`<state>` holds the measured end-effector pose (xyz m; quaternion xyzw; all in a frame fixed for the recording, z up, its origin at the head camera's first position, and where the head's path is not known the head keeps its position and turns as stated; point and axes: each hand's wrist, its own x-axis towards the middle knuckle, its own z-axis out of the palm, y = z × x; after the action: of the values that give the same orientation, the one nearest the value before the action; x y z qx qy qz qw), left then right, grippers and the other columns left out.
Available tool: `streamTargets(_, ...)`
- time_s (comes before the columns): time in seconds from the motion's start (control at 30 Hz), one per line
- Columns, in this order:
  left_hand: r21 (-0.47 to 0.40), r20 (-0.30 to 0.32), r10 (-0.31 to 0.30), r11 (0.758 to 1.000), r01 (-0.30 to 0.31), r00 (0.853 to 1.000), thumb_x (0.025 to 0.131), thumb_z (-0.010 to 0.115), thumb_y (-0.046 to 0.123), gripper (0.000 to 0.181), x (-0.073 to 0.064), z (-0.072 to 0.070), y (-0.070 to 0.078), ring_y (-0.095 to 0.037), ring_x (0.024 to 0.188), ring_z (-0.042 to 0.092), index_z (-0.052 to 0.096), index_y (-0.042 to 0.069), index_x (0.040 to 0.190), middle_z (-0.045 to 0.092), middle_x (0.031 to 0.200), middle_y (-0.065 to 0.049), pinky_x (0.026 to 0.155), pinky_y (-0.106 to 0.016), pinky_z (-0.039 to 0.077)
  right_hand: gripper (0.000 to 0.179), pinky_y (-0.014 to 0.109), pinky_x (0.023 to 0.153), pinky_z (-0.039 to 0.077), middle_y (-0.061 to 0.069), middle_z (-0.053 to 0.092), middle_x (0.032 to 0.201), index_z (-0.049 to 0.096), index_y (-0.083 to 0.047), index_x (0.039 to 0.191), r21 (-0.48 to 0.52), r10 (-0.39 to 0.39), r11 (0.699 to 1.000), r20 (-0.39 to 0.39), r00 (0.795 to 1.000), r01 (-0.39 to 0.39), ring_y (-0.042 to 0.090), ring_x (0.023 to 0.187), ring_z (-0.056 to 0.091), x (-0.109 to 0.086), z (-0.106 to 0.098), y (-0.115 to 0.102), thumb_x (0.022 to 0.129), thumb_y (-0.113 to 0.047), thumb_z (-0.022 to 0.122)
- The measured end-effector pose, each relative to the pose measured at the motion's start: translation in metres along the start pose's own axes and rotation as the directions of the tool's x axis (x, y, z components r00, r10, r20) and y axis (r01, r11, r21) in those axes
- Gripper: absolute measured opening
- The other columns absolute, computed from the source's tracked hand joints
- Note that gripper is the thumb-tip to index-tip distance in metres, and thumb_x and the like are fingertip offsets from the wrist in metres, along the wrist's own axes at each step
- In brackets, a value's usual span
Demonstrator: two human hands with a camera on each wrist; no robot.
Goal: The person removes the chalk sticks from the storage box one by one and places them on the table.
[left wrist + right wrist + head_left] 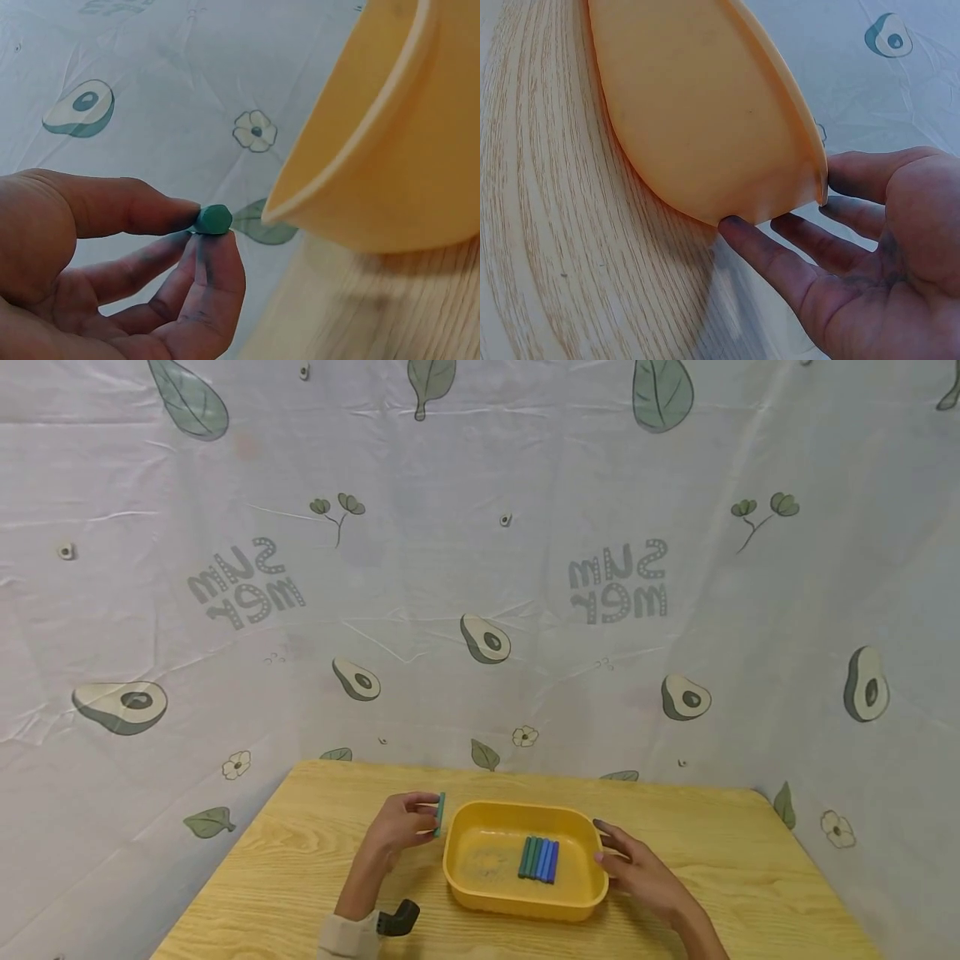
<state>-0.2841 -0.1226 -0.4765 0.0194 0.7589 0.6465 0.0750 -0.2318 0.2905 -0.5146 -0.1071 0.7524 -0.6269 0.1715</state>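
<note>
In the head view, my left hand is raised to the left of a yellow plastic tray. Thumb and fingers pinch a teal-green pastel stick, whose faceted end faces the left wrist view. That stick is outside the tray, apart from its rim. My right hand holds the tray's right end, with the thumb at the rim and fingertips against the outer wall. Inside the tray several pastel sticks, green through blue to violet, lie side by side. Dark smudges mark my fingertips.
The tray stands on a wood-grain table. Behind the table hangs a pale sheet printed with avocados and leaves. A black mount sits at my left wrist, by the light cuff. Coloured dust stains the tray floor.
</note>
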Motion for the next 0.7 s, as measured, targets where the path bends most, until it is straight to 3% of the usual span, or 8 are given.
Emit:
streamTargets(0.3,0.000,0.009,-0.004,1.000,0.004,1.000,0.096,0.066,-0.007,0.045,-0.001,-0.017,-0.006,-0.020,0.089,0.070,0.062,-0.010,0.141,0.069,0.115,-0.021,0.085,-0.041,0.066,0.077,0.053,0.103,0.060,0.047,0.022,0.164,0.005,0.009,0.169,-0.009,-0.013,1.000,0.004,1.000,0.013,0.055,0.142,0.053,-0.001,-0.001,0.000,0.115,-0.022,0.051)
streamTargets(0.7,0.016,0.011,0.009,1.000,-0.009,1.000,0.097,0.067,-0.005,0.044,-0.004,-0.021,-0.010,-0.023,0.095,0.071,0.062,-0.010,0.140,0.068,0.119,-0.022,0.086,-0.039,0.066,0.076,0.053,0.103,0.060,0.048,0.023,0.163,0.006,0.009,0.168,0.001,-0.006,1.000,-0.013,1.000,0.006,0.054,0.142,0.053,-0.001,0.000,0.003,0.115,-0.022,0.051)
